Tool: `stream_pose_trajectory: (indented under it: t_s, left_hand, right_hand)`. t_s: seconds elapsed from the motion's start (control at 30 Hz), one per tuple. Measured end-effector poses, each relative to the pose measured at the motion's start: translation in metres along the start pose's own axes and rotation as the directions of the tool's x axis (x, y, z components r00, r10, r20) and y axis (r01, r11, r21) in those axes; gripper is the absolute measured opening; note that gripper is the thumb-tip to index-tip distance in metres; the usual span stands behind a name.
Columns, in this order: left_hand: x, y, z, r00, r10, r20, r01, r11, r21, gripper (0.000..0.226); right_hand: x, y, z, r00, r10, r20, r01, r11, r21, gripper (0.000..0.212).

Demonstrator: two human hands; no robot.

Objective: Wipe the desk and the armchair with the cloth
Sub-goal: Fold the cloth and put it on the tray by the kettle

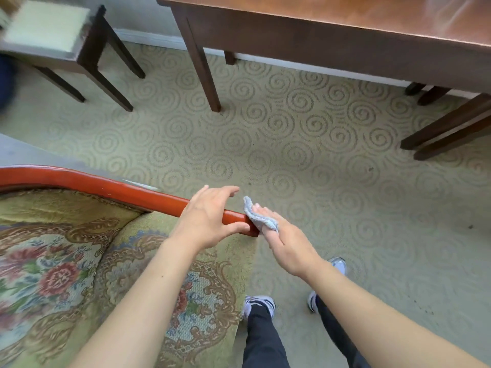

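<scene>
The armchair (66, 261) fills the lower left, with floral green upholstery and a red-brown wooden rail (119, 188) along its top edge. My left hand (210, 219) rests over the rail's right end, thumb under it and fingers spread above. My right hand (284, 240) presses a small light-blue cloth (259, 215) with straight fingers against the very end of the rail. The dark wooden desk (345, 35) stands at the top right; only its front edge, apron and legs show.
A dark wooden chair (87, 49) with a pale seat stands at the top left. More dark furniture legs (446, 134) reach in at the right. Swirl-patterned carpet (292, 144) lies between armchair and desk. My feet (259, 305) stand beside the armchair.
</scene>
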State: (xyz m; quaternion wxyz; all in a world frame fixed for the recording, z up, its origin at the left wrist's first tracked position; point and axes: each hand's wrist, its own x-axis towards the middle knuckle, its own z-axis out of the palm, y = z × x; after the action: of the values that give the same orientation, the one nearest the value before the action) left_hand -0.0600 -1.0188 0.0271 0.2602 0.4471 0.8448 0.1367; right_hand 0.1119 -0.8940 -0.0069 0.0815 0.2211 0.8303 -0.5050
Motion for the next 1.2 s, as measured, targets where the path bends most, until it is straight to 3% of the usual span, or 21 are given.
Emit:
stream_pose_trajectory:
  t_s: [0.07, 0.1, 0.2, 0.3, 0.37, 0.5, 0.7, 0.83, 0.93, 1.07, 1.2]
  left_hand:
    - [0.014, 0.034, 0.003, 0.999, -0.027, 0.031, 0.028, 0.999, -0.028, 0.072]
    - [0.021, 0.051, 0.003, 0.997, -0.052, 0.05, 0.056, 0.996, -0.069, 0.064]
    - [0.038, 0.11, -0.004, 0.987, -0.141, 0.071, 0.155, 0.949, -0.273, 0.047]
    - [0.058, 0.183, -0.023, 0.964, -0.265, -0.015, 0.187, 0.72, -0.668, 0.03]
    - [0.074, 0.234, -0.044, 0.949, -0.313, -0.045, 0.137, 0.534, -0.834, 0.019]
    - [0.104, 0.326, -0.096, 0.942, -0.255, -0.219, -0.069, 0.493, -0.867, 0.01]
    - [0.146, 0.445, -0.15, 0.915, -0.083, -0.396, -0.302, 0.51, -0.805, 0.012]
    - [0.179, 0.494, -0.17, 0.912, 0.102, -0.397, -0.381, 0.569, -0.729, 0.023]
    - [0.217, 0.516, -0.172, 0.902, 0.168, -0.398, -0.422, 0.538, -0.73, 0.024]
    - [0.289, 0.533, -0.167, 0.899, 0.106, -0.424, -0.414, 0.517, -0.749, 0.002]
    - [0.374, 0.549, -0.162, 0.962, 0.07, -0.264, -0.269, 0.416, -0.869, 0.015]
  right_hand:
    - [-0.005, 0.007, -0.03, 0.962, 0.268, -0.055, -0.249, 0.941, 0.229, 0.044]
    - [-0.007, 0.007, -0.049, 0.935, 0.344, -0.091, -0.291, 0.886, 0.36, 0.042]
    - [-0.015, -0.009, -0.121, 0.891, 0.442, -0.103, -0.245, 0.659, 0.711, 0.033]
    - [-0.028, -0.018, -0.207, 0.92, 0.387, -0.059, -0.162, 0.515, 0.842, 0.025]
    - [-0.041, -0.025, -0.264, 0.939, 0.342, -0.033, -0.138, 0.464, 0.875, 0.041]
    - [-0.069, -0.041, -0.369, 0.976, 0.153, -0.154, 0.045, 0.553, 0.832, 0.035]
    - [-0.102, -0.042, -0.495, 0.896, 0.109, -0.431, 0.253, 0.673, 0.695, 0.027]
    - [-0.1, -0.029, -0.55, 0.824, 0.118, -0.555, 0.306, 0.731, 0.61, 0.025]
    - [-0.082, -0.017, -0.58, 0.753, 0.14, -0.643, 0.313, 0.784, 0.536, 0.024]
    - [-0.054, 0.001, -0.618, 0.638, 0.177, -0.75, 0.304, 0.837, 0.456, 0.027]
    - [-0.022, 0.025, -0.667, 0.564, 0.26, -0.784, 0.288, 0.827, 0.482, 0.032]
